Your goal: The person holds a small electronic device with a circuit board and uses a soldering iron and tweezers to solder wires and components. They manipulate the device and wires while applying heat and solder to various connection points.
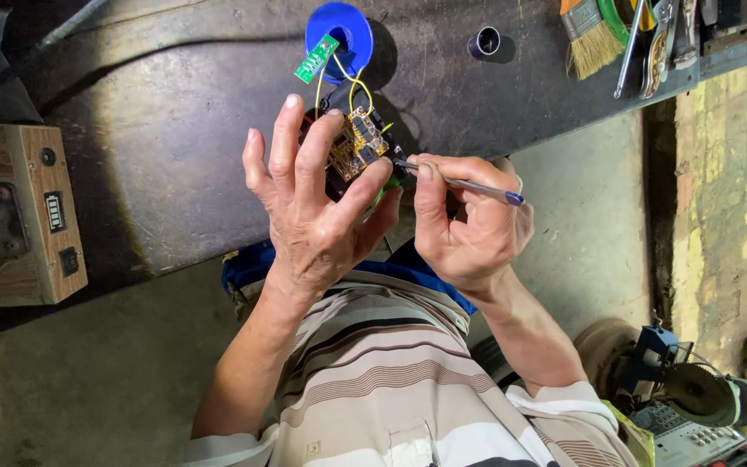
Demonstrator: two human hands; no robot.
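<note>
The small black block (347, 160) with its yellow circuit board and wires is held above the dark surface (157, 147), the left hand (317, 212) fingers wrapped around it. The right hand (464, 225) pinches a thin tool (469, 185) against its edge. A slip of that tip could tear the yellow wires (352, 86) running to the little green board (316, 58).

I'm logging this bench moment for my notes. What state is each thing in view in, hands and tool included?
left hand: gripping the black device, fingers spread
right hand: pinching a thin tool
thin tool: tip at the device's edge
black device: opened, circuit board exposed, held off the bench
small green board: dangling on yellow wires
blue spool: lying on the bench
brush: lying idle
</note>
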